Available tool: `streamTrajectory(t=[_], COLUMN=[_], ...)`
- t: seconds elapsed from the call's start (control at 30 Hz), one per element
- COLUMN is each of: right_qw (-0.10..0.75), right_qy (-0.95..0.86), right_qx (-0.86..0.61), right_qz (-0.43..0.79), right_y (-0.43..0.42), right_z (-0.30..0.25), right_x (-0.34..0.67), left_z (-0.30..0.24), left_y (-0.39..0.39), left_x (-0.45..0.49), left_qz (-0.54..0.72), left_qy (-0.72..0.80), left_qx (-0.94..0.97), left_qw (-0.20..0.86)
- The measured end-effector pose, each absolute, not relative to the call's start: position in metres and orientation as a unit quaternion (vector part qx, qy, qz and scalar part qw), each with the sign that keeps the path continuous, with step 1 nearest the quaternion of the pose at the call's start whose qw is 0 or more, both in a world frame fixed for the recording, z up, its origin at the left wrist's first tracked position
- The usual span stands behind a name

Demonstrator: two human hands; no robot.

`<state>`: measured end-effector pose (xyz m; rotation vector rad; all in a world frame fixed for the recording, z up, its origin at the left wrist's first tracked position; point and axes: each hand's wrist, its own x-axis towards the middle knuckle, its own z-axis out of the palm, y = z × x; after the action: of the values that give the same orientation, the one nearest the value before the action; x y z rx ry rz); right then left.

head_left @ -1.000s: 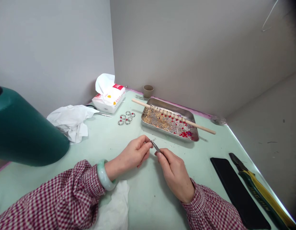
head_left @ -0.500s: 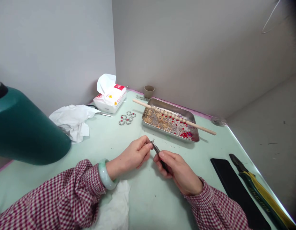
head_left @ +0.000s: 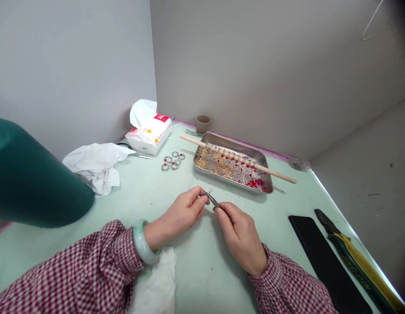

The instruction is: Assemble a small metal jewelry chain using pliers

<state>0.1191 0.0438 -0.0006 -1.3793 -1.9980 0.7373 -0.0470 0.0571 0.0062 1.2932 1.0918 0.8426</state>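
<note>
My left hand [head_left: 186, 211] is closed in a pinch on a small wire piece [head_left: 209, 192]; a thin loop of it shows past the fingertips. My right hand [head_left: 239, 233] is wrapped around slim needle-nose pliers [head_left: 214, 201], whose handles are mostly hidden in the palm. The tips of the pliers meet the wire piece right at my left fingertips. Beyond my hands lies a group of small wire rings [head_left: 172, 161] with red beads. To the right of them stands a metal tray [head_left: 233, 178] of gold, clear and red beads.
Across the tray rests a wooden rod [head_left: 281, 175] carrying several wire rings. Large yellow-green pliers [head_left: 359, 261] and a black flat case [head_left: 320, 253] lie right. On the left are a green bottle [head_left: 35, 174], crumpled tissue [head_left: 96, 163], a tissue pack [head_left: 150, 135] and a small cup [head_left: 203, 124].
My right hand has turned, its back now facing up more, and the pliers have tilted lower. My left hand keeps its pinch in nearly the same place.
</note>
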Motion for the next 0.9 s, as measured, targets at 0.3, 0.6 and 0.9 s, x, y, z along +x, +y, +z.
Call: streamTrajectory(t=[0.3, 0.6, 0.9], right_qw=[0.265, 0.240, 0.261], right_qy=[-0.698, -0.746, -0.764], right_qx=[-0.515, -0.524, -0.523], right_qz=[0.421, 0.333, 0.274], right_y=[0.048, 0.050, 0.047], right_z=[0.004, 0.008, -0.003], right_x=[0.123, 0.123, 0.120], left_z=[0.008, 0.005, 0.003], left_y=[0.056, 0.056, 0.058], left_x=[-0.045, -0.045, -0.049], left_qz=[0.367, 0.375, 0.395], left_qy=[0.475, 0.436, 0.393], left_qx=[0.563, 0.484, 0.403], left_qw=[0.568, 0.659, 0.726])
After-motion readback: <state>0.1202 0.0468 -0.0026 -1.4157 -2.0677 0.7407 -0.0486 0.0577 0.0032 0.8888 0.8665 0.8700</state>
